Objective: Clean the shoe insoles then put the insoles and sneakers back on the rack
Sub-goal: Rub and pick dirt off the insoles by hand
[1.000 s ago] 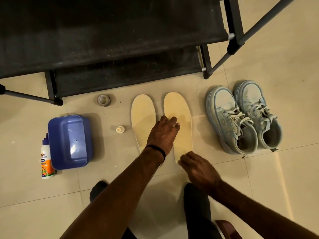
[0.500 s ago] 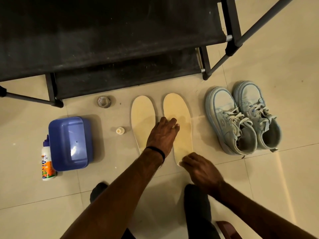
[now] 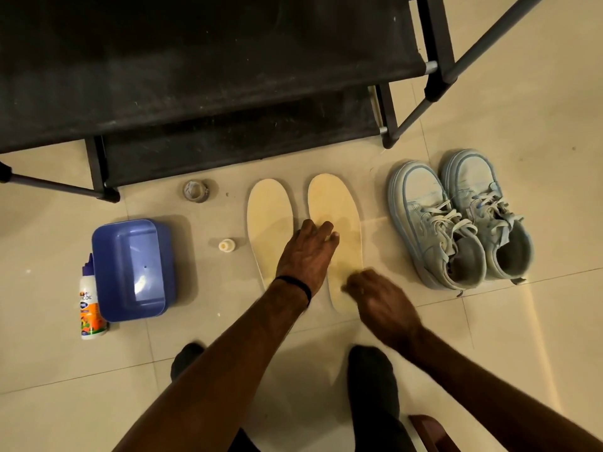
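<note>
2 hands [image 3: 306,252] – on insoles [image 3: 336,207].

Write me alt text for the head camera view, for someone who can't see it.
A person's left hand presses the right of two insoles flat on a tiled floor while the blurred right hand reaches its heel. Pale blue sneakers sit right, a blue tub left, a black rack behind.

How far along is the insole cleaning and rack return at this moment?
Done: both insoles are out of the sneakers and lie flat on the floor. In hand: the left hand presses on the right insole while the blurred right hand works at its heel end. Left: the left insole, then returning everything to the rack, which holds nothing visible.
</note>
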